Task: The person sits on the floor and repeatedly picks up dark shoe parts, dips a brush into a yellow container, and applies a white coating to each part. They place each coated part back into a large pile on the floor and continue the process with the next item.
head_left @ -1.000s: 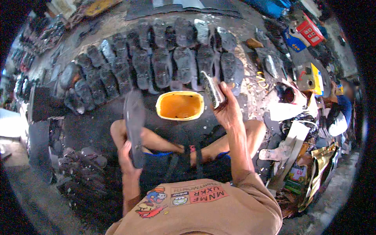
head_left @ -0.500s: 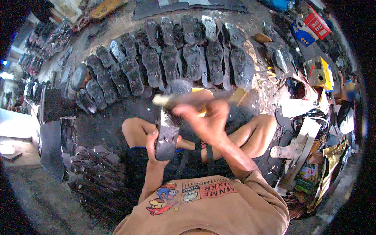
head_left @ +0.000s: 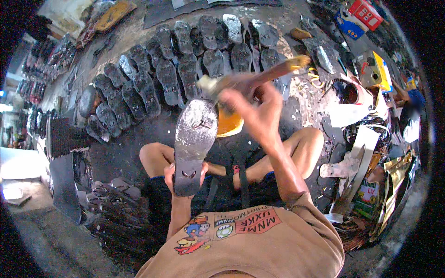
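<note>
Sole [head_left: 196, 132], dark: gripped in your left hand [head_left: 170, 180] by both edges of its near end, presumably to leave the shiny, wet-looking far part clear of your skin. Brush [head_left: 279, 70], wooden-handled: held in your right hand [head_left: 260, 116], blurred, its pale tip by the sole's far end, handle slanting up to the right; whether it touches, you cannot tell from this view. Tub [head_left: 231, 134], yellow-rimmed: on the floor [head_left: 118, 150] beyond the sole, probably for short reach, other soles [head_left: 168, 83] ranked behind it in rows, apparently for separation.
</note>
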A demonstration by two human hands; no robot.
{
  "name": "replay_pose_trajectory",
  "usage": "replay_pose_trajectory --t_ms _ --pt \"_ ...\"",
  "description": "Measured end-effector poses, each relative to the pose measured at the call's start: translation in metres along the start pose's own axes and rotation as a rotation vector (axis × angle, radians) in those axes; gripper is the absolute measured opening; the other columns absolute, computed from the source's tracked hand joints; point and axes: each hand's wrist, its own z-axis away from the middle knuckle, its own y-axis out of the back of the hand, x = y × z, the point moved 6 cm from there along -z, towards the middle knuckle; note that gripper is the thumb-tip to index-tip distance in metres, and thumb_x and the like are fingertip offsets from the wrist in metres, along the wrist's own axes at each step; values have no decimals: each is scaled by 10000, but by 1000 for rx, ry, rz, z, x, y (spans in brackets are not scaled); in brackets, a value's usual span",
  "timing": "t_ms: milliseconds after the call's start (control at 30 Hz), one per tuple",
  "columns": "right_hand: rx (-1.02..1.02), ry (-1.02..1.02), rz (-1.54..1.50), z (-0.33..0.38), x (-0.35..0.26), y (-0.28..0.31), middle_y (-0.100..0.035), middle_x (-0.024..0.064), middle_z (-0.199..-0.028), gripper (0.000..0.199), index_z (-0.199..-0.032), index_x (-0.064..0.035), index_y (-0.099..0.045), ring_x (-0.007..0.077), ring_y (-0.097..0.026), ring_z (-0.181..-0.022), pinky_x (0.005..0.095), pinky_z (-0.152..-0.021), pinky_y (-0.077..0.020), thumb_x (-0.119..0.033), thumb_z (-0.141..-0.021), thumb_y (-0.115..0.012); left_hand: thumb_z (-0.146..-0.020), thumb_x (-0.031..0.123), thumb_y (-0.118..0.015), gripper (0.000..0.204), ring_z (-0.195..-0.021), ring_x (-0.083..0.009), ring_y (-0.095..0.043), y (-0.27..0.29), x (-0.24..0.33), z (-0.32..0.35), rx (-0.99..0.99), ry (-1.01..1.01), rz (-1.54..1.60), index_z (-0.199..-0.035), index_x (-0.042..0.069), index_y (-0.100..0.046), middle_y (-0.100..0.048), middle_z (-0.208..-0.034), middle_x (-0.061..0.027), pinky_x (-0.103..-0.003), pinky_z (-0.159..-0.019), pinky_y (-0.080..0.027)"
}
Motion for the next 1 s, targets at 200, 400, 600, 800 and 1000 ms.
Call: replay_pose_trajectory --t_ms 200,400,600,800,1000 --pt "-43 -1 304 -23 19 14 -782 98 -867 291 -985 -19 -783 142 -707 -751 315 -688 -559 -235 -822 -889 -947 592 -510 725 -766 -266 -687 -25 11 -6 -78 -7 53 -1295 -39 -584 -699 -1050 -220 -334 -685 -585" --pt "-426 -23 -118 89 -11 -31 -701 98 -763 193 -844 -77 -726 260 -688 -684 399 -690 -564 -227 -836 -848 -1054 426 -511 551 -1096 -269 -690 -49 28 -40 147 -155 -114 -1494 94 -496 -683 -1286 -133 -405 -915 -601" --pt "-145 -81 3 53 -17 -24 -786 89 -876 142 -891 -24 -756 125 -703 -704 321 -606 -560 -123 -852 -850 -1024 461 -569 507 -1080 -241 -707 -36 30 -41 159 -171 61 -1404 128 -599 -708 -1256 -88 -457 -956 -585" --pt "-499 64 -243 108 -63 -50 -757 107 -933 226 -1006 -18 -764 245 -737 -932 392 -840 -576 -174 -866 -848 -837 246 -843 413 -756 -249 -740 -108 71 -65 449 -453 -770 -1211 116 -724 -775 -927 -76 -393 -678 -592" --pt "-253 -47 55 92 -24 -33 -757 62 -828 201 -947 -59 -777 161 -713 -754 335 -692 -569 -158 -809 -885 -1085 396 -459 478 -1112 -287 -690 -73 52 -72 207 -256 34 -1451 100 -538 -661 -1321 -133 -426 -943 -593"
